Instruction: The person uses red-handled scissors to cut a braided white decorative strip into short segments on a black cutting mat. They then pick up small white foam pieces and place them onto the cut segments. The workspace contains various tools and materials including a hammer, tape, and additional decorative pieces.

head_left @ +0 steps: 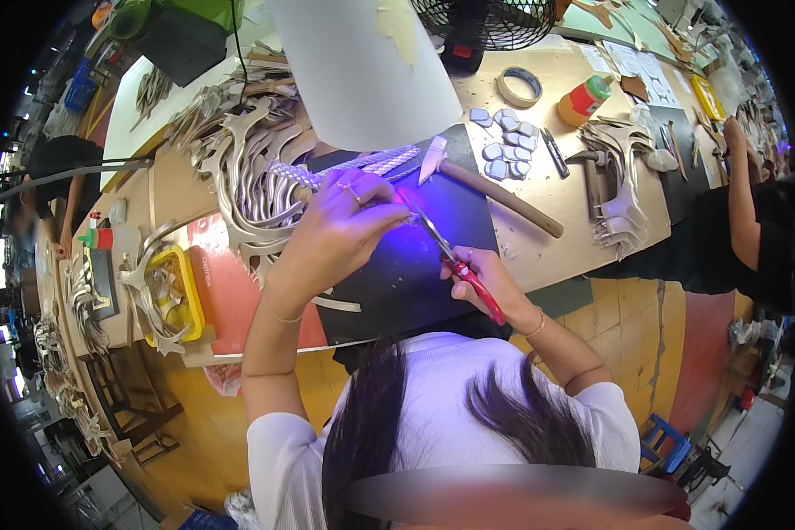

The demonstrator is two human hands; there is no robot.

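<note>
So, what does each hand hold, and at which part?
Right hand holds scissors by the red handles. Left hand grips the white braided strip near its end.

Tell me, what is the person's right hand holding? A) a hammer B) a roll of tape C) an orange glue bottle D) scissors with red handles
D: the right hand grips the scissors by their red handles, blades pointing toward the left hand, while the hammer, roll of tape and orange bottle lie untouched on the table.

Craft workshop: hammer (495, 190), wooden cutouts (252, 168).
</note>
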